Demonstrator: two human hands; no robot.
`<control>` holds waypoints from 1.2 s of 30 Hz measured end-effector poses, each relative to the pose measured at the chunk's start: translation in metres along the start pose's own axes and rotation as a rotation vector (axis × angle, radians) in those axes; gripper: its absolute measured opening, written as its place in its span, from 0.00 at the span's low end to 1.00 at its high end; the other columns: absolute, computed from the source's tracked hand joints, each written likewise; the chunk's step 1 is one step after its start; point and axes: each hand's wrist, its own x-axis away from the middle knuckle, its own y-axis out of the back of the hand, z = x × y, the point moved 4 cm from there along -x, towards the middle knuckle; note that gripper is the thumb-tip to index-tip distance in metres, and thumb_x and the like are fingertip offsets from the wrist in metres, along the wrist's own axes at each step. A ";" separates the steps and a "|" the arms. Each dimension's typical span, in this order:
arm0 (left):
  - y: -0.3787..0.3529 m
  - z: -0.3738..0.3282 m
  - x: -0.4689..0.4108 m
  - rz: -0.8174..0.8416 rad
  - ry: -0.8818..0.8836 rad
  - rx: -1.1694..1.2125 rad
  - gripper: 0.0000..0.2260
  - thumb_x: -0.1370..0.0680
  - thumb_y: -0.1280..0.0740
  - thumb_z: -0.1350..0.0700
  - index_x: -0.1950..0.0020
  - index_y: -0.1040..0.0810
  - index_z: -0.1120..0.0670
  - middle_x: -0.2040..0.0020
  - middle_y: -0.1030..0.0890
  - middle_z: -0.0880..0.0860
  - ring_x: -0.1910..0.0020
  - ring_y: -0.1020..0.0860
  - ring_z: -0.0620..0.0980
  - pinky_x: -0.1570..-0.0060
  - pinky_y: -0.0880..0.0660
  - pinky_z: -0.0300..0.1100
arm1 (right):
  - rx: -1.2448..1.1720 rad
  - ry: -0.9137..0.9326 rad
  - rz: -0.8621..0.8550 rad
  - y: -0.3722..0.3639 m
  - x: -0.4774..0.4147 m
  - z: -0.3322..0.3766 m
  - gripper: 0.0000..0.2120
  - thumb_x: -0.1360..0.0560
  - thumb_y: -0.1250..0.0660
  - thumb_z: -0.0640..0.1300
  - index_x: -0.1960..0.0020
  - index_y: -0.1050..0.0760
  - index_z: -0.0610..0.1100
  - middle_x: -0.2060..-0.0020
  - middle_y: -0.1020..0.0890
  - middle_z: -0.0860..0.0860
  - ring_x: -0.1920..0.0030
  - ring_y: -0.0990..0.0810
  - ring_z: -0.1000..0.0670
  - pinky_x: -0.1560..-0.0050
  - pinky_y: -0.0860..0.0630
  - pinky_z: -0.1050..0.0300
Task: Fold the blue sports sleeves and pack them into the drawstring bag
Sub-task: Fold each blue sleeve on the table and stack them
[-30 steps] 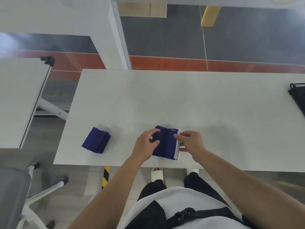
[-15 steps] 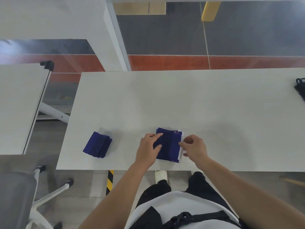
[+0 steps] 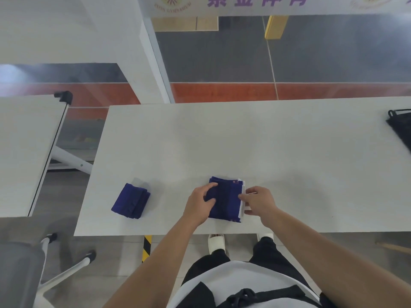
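While left hand [image 3: 201,202] presses flat on the blue sports sleeve [image 3: 225,200] to keep its fold, right hand [image 3: 258,200] pinching the white edge square; drawstring bag [image 3: 400,127] waiting far right on counter [image 3: 244,141].

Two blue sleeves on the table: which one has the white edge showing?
The blue sleeve under both hands, near the table's front edge; white band on its right side. The folded sleeve on the left shows only blue.

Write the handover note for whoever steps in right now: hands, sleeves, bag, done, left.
Left hand: pressing flat on the left side of the second blue sleeve.
Right hand: pinching that sleeve's white right edge.
First sleeve: folded, lying apart on the table, left.
Black drawstring bag: far right table edge, partly out of frame.
Done: one sleeve folded.
Left: finish this fold, pack both sleeves.
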 end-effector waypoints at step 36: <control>0.114 -0.118 0.061 0.108 -0.017 0.078 0.19 0.30 0.24 0.64 0.42 0.18 0.49 0.47 0.16 0.49 0.49 0.16 0.50 0.50 0.17 0.52 | 0.587 0.748 0.799 -0.013 0.085 0.144 0.22 0.34 0.20 0.41 0.42 0.19 0.50 0.49 0.14 0.51 0.49 0.15 0.46 0.50 0.17 0.44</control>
